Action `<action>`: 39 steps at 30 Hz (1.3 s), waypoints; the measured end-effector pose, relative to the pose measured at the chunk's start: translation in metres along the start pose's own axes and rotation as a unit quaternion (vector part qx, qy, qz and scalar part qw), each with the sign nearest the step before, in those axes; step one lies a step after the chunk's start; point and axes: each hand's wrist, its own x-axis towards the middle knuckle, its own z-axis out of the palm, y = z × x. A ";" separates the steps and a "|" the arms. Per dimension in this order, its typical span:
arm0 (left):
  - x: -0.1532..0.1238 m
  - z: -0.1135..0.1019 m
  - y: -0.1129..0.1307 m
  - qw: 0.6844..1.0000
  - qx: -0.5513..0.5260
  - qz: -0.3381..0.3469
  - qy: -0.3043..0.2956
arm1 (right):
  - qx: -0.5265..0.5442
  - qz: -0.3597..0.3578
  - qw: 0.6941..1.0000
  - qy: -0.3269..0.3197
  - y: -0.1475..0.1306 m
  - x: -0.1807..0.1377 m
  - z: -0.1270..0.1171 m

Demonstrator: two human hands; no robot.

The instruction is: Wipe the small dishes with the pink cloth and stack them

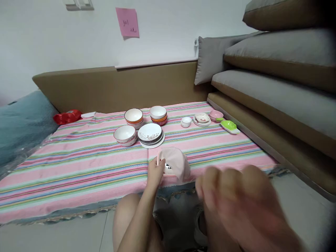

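Note:
My left hand (155, 171) grips the rim of a tilted pink bowl (175, 163) at the near edge of a pink striped cloth (86, 164). My right hand (231, 196) is close to the camera and smeared by motion, its fingers curled, apart from the bowl; I cannot make out anything in it. Beyond the bowl lies a stack of patterned plates (150, 134) with a white bowl (125, 134) at its left. Two stacks of bowls (133, 117) (158, 114) stand behind them.
Small white dishes (186, 121), a saucer stack (202, 119), a pink dish (216, 114) and a green dish (229, 126) sit at the cloth's right. Stacked cushions (278, 91) rise at right. A red bag (67, 116) lies far left. My knee (128, 213) is below.

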 end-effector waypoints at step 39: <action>0.011 -0.004 0.009 0.994 -0.020 -0.036 -0.098 | -0.306 0.047 0.950 -0.029 0.182 0.087 -0.037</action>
